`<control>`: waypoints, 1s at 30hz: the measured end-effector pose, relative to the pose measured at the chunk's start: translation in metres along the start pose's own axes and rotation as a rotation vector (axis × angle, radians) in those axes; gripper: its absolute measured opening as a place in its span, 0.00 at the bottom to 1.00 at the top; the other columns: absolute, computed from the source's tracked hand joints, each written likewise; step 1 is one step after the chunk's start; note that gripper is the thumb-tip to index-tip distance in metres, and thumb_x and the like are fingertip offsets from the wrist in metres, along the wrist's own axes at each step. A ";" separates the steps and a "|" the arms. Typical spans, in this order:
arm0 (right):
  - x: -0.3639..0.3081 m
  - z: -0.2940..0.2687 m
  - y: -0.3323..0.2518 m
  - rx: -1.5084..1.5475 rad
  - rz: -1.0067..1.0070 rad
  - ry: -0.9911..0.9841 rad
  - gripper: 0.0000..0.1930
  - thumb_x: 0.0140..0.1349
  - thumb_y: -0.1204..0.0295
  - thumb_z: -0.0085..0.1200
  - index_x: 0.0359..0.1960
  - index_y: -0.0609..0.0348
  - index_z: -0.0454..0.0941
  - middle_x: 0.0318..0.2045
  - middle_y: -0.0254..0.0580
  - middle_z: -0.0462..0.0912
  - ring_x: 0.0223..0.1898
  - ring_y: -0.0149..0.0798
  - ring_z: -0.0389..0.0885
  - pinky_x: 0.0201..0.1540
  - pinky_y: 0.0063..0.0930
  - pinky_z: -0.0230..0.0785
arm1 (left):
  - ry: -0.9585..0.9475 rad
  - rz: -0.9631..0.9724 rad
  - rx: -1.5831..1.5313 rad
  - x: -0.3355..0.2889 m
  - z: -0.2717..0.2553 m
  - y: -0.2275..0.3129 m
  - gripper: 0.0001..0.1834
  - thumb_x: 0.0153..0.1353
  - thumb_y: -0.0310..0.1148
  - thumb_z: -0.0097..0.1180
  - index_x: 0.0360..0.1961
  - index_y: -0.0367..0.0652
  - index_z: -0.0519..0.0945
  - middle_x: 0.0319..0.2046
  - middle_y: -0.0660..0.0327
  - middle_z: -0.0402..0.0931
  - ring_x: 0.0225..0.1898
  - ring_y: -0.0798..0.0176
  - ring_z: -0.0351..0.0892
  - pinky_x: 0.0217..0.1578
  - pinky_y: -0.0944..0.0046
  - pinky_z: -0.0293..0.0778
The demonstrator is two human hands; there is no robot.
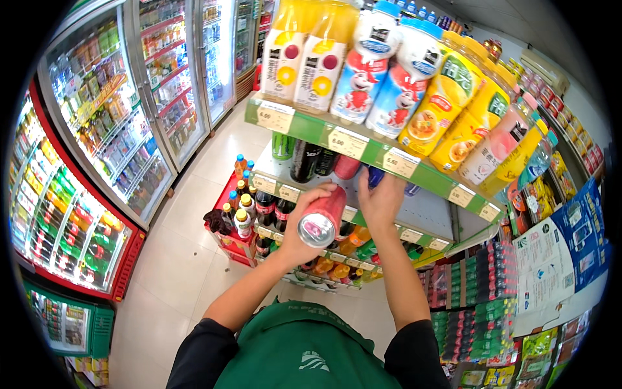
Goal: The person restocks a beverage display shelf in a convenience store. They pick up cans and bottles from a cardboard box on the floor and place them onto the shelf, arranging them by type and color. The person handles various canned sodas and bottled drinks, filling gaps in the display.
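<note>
Along the left, tall glass-doored coolers [139, 91] full of drinks, then a red-framed cooler [68, 207] and a small green cooler [68, 321]; in front, pale floor tiles [159, 285]; near these, a red stand [241, 248] with capped bottles [243, 223]; at right, shrink-wrapped bottle packs [476, 285] just beside a blue-and-white printed panel [551, 266]
</note>
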State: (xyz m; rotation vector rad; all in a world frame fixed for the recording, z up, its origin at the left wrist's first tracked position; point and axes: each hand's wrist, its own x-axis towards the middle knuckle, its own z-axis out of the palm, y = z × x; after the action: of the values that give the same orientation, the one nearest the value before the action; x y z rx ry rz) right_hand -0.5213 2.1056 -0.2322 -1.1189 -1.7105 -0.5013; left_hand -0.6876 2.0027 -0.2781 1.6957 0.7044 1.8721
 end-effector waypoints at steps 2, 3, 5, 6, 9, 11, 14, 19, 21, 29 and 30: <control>0.005 0.012 -0.016 0.087 0.087 -0.188 0.24 0.65 0.60 0.66 0.56 0.64 0.78 0.47 0.63 0.83 0.45 0.64 0.83 0.45 0.55 0.77 | -0.015 -0.043 0.035 -0.008 -0.006 0.015 0.37 0.55 0.17 0.69 0.64 0.44 0.66 0.67 0.50 0.71 0.72 0.49 0.68 0.70 0.49 0.67; 0.013 0.014 -0.029 0.057 0.192 -0.311 0.23 0.65 0.58 0.65 0.52 0.63 0.81 0.42 0.58 0.85 0.42 0.63 0.85 0.45 0.54 0.78 | -0.004 -0.113 -0.015 -0.014 -0.007 0.023 0.37 0.55 0.18 0.70 0.64 0.44 0.66 0.66 0.50 0.71 0.72 0.51 0.69 0.70 0.49 0.68; 0.019 0.030 -0.025 0.068 0.107 -0.215 0.21 0.66 0.56 0.65 0.49 0.62 0.82 0.40 0.56 0.86 0.40 0.63 0.85 0.44 0.54 0.78 | -0.012 -0.193 -0.057 -0.022 -0.012 0.031 0.37 0.55 0.19 0.70 0.64 0.44 0.66 0.66 0.51 0.72 0.71 0.51 0.70 0.70 0.50 0.68; 0.018 0.038 -0.019 0.072 0.063 -0.165 0.21 0.66 0.55 0.64 0.48 0.62 0.83 0.39 0.54 0.87 0.39 0.62 0.86 0.44 0.54 0.79 | -0.016 -0.230 -0.080 -0.024 -0.015 0.033 0.37 0.55 0.19 0.71 0.64 0.44 0.66 0.66 0.51 0.72 0.71 0.52 0.70 0.70 0.50 0.68; 0.016 0.035 -0.014 -0.038 0.250 -0.333 0.22 0.66 0.52 0.63 0.45 0.61 0.84 0.40 0.54 0.88 0.40 0.62 0.86 0.43 0.53 0.79 | 0.007 -0.312 -0.046 -0.035 -0.028 0.041 0.37 0.55 0.19 0.70 0.65 0.41 0.67 0.64 0.53 0.73 0.67 0.55 0.74 0.67 0.56 0.70; 0.015 0.016 -0.016 -0.021 0.304 -0.367 0.24 0.66 0.52 0.63 0.47 0.64 0.82 0.39 0.57 0.87 0.41 0.62 0.86 0.44 0.53 0.79 | 0.038 -0.359 -0.056 -0.040 -0.033 0.042 0.36 0.55 0.19 0.70 0.65 0.40 0.69 0.62 0.55 0.74 0.64 0.58 0.77 0.65 0.59 0.73; -0.006 0.005 -0.009 0.065 0.231 -0.184 0.28 0.66 0.52 0.64 0.52 0.67 0.78 0.39 0.59 0.87 0.40 0.64 0.87 0.44 0.53 0.79 | 0.068 -0.363 -0.089 -0.046 -0.044 0.039 0.36 0.55 0.20 0.71 0.65 0.40 0.70 0.61 0.55 0.74 0.63 0.60 0.78 0.64 0.61 0.73; -0.012 -0.011 -0.002 0.133 0.276 -0.194 0.30 0.64 0.55 0.68 0.55 0.69 0.74 0.38 0.61 0.86 0.39 0.63 0.86 0.43 0.51 0.78 | 0.071 -0.385 -0.021 -0.040 -0.044 0.047 0.36 0.55 0.20 0.71 0.65 0.39 0.70 0.59 0.57 0.75 0.61 0.62 0.78 0.63 0.62 0.73; -0.011 -0.016 -0.003 0.131 0.327 -0.224 0.30 0.65 0.55 0.68 0.55 0.69 0.74 0.37 0.62 0.86 0.39 0.63 0.86 0.42 0.51 0.78 | 0.029 -0.391 0.051 -0.034 -0.043 0.053 0.36 0.55 0.20 0.71 0.65 0.39 0.69 0.59 0.58 0.76 0.61 0.62 0.78 0.63 0.62 0.73; -0.008 -0.003 -0.005 0.112 0.253 -0.221 0.28 0.66 0.55 0.67 0.52 0.70 0.73 0.35 0.62 0.84 0.37 0.64 0.84 0.40 0.54 0.77 | -0.032 -0.371 0.081 -0.034 -0.034 0.043 0.39 0.53 0.21 0.71 0.66 0.41 0.67 0.63 0.55 0.74 0.63 0.58 0.77 0.65 0.59 0.73; -0.008 0.000 -0.005 0.119 0.241 -0.215 0.28 0.66 0.55 0.67 0.52 0.70 0.73 0.35 0.62 0.84 0.37 0.64 0.84 0.40 0.54 0.77 | -0.037 -0.361 0.086 -0.034 -0.033 0.042 0.38 0.53 0.21 0.71 0.65 0.41 0.67 0.63 0.55 0.74 0.63 0.58 0.77 0.65 0.59 0.72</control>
State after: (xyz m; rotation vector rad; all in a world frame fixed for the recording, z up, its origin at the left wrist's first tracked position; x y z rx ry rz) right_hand -0.5251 2.0994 -0.2379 -1.3077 -1.7322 -0.1308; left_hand -0.7186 1.9479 -0.2771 1.5285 1.0136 1.5758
